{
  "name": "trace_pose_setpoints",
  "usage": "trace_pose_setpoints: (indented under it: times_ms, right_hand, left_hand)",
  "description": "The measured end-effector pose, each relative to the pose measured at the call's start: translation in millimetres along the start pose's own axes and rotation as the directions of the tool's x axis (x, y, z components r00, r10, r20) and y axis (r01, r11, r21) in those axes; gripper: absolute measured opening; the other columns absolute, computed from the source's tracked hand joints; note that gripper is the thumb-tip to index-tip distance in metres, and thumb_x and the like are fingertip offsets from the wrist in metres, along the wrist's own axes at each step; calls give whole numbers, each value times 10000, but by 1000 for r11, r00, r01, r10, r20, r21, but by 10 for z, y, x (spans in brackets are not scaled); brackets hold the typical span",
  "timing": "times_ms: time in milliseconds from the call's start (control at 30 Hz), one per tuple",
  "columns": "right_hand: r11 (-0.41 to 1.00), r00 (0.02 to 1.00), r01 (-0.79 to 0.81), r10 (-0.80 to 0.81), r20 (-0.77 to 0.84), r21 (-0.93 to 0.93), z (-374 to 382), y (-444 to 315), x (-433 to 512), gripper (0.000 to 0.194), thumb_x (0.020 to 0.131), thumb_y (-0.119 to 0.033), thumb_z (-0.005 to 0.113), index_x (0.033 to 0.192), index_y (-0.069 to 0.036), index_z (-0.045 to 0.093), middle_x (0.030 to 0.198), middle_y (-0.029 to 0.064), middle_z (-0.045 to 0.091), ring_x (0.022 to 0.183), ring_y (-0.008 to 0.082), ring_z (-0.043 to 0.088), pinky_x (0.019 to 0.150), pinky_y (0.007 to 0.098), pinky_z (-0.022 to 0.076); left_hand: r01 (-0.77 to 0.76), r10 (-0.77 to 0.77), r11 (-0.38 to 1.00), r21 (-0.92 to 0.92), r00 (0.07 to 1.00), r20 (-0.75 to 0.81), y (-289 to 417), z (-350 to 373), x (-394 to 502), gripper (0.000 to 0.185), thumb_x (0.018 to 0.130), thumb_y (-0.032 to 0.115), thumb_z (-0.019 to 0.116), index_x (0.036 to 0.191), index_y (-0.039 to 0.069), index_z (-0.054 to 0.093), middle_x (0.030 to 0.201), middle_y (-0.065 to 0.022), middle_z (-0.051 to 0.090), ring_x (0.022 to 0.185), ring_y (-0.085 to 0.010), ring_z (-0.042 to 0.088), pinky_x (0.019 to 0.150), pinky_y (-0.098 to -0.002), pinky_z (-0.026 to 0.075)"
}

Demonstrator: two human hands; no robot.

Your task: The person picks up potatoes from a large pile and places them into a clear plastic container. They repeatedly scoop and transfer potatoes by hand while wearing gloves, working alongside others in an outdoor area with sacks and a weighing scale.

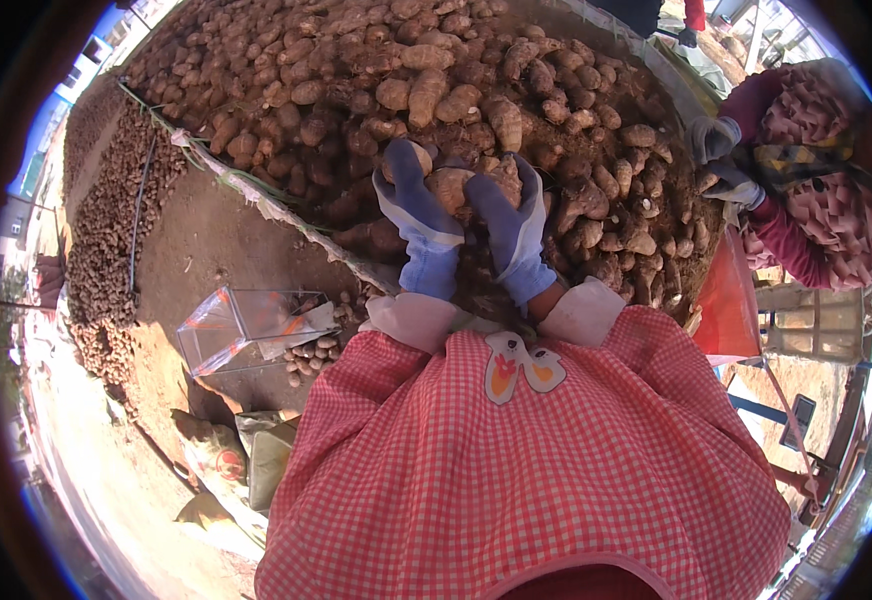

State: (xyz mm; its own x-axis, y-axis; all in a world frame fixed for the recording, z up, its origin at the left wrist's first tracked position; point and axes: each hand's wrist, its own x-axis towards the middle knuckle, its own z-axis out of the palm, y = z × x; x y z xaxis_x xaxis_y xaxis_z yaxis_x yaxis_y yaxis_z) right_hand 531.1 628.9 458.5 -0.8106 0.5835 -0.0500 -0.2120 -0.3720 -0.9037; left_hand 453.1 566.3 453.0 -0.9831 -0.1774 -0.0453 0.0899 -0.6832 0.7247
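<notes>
Both my hands wear blue-grey work gloves and reach into a large heap of brown taro corms [308, 94]. My left hand [417, 210] is closed around a rounded taro corm [419, 159]. My right hand [512, 225] grips a ringed taro corm [507, 178], partly hidden by the glove. Between the two hands lies another pale brown corm [447, 187]; whether either glove touches it, I cannot tell. Just beyond my fingers, longer ringed corms [427, 97] rest on top of the heap.
A raised cloth-like edge [278, 206] borders the heap at left. Past it stand a clear-sided frame box [237, 330], several small corms [312, 358] and sacks [218, 454]. At right, a co-worker's gloved hands [725, 161] are at the heap, near a red sheet [727, 304] and a basket [815, 322].
</notes>
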Motion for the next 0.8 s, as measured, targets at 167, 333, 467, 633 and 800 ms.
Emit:
trace_pose_setpoints:
  times_ms: [167, 333, 467, 633, 800]
  right_hand:
    - [944, 951, 262, -288, -112, -202, 160, 87, -99, 697, 857, -126, 772, 1424, 22, 396, 1315, 153, 531, 1172, 204, 566, 990, 352, 504]
    - [927, 948, 316, -304, 90, -202, 145, 7, -106, 735, 830, -119, 774, 1454, 10, 407, 1341, 147, 530, 1209, 216, 557, 1042, 361, 470]
    - [933, 910, 222, -94, 405, -282, 165, -114, -274, 818, 853, -96, 732, 1551, -4, 316, 1446, 157, 492, 1307, 233, 509, 1099, 370, 423]
    - [840, 839, 366, -113, 532, -400, -52, -348, -72, 734, 880, -70, 703, 1536, 0, 382, 1495, 151, 489, 1379, 222, 459, 1149, 351, 352]
    - [230, 843, 538, -139, 520, -811, -348, -288, 13, 586, 831, -219, 778, 1356, -34, 594, 1315, 185, 621, 1242, 387, 555, 1064, 469, 439]
  left_hand:
    - [-206, 208, 974, 96, 978, -14, 25, 127, -126, 487, 985, 391, 670, 1220, -17, 546, 1027, -104, 653, 900, -176, 623, 808, -323, 556]
    - [31, -53, 974, 222, 994, 93, 100, -79, 233, 412, 1007, 437, 611, 1089, 33, 613, 912, -90, 642, 826, -183, 625, 738, -337, 552]
    - [215, -195, 976, -45, 942, 275, 90, -169, 372, 475, 997, 538, 554, 997, 67, 615, 852, -112, 622, 745, -276, 659, 664, -364, 564]
    - [-379, 257, 896, 230, 868, 425, 264, -216, 504, 508, 901, 467, 713, 1203, 73, 606, 1035, -115, 655, 975, -296, 679, 859, -467, 605]
    - [472, -362, 716, -514, 881, 305, 1035, -977, 829, 497, 905, 525, 673, 1112, 74, 651, 1031, -128, 682, 964, -304, 657, 888, -506, 574]
